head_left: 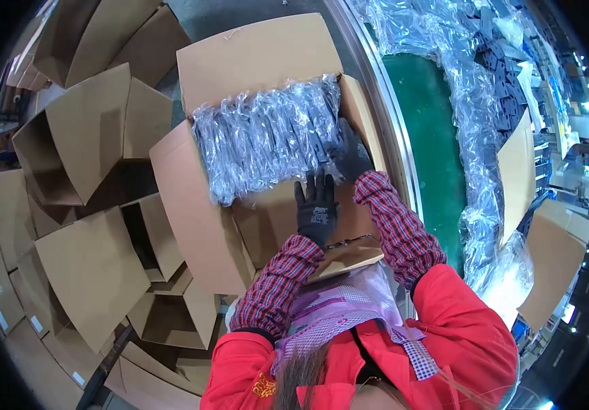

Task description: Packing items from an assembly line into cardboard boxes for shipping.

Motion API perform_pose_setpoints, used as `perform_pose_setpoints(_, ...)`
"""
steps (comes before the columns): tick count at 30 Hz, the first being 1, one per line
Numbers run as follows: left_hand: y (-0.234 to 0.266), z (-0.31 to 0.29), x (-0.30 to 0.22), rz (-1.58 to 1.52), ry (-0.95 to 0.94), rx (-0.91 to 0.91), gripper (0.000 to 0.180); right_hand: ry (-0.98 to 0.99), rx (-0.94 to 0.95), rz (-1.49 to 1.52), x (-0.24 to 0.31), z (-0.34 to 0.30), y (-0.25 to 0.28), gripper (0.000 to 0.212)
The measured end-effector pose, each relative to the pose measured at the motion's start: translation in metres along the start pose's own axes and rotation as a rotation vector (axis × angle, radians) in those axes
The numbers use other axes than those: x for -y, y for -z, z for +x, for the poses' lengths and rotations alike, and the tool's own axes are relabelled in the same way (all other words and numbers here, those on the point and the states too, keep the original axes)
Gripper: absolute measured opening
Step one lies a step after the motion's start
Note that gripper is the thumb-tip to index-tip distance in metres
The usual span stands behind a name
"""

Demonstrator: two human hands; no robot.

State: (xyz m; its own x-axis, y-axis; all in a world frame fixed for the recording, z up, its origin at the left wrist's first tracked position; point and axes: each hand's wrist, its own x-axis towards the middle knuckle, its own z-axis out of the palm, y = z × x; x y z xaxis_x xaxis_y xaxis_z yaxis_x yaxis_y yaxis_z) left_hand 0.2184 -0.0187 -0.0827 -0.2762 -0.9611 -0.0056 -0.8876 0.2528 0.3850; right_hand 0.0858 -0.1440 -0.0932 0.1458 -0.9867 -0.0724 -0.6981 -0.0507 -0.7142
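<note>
A large open cardboard carton lies before me, its flaps folded outward. Across its far part runs a tight row of dark flat parts in clear plastic bags, standing side by side. My left hand, in a black glove, reaches over the bare cardboard in the near part. Its fingers are stretched and apart, with the tips close to the row's near edge. At the right end of the row, beside the carton wall, my right hand, also gloved, has its fingers and thumb around the end bagged part. Its fingertips are partly hidden.
Several open empty cartons crowd the left side. To the right, past a metal rail, runs a green conveyor belt. Clear plastic bags and loose dark parts heap along its far side, with cardboard sheets beyond.
</note>
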Motion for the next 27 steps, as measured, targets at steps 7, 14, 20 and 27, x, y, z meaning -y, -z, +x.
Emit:
perform_pose_setpoints(7, 0.011, -0.004, -0.001, -0.017, 0.072, 0.017, 0.072, -0.043, -0.058, -0.040, 0.017, -0.002, -0.013, 0.090)
perform_pose_setpoints(14, 0.016, -0.013, 0.008, 0.016, 0.107, 0.007, 0.066, -0.103, -0.041, -0.105, 0.040, -0.003, -0.021, 0.099)
perform_pose_setpoints(20, 0.023, -0.016, 0.015, -0.009, 0.150, -0.135, 0.062, 0.028, -0.175, -0.264, 0.031, 0.000, -0.035, 0.106)
perform_pose_setpoints(27, 0.030, -0.014, 0.030, -0.102, 0.202, -0.172, 0.054, 0.078, -0.210, -0.290, 0.035, 0.004, -0.048, 0.112)
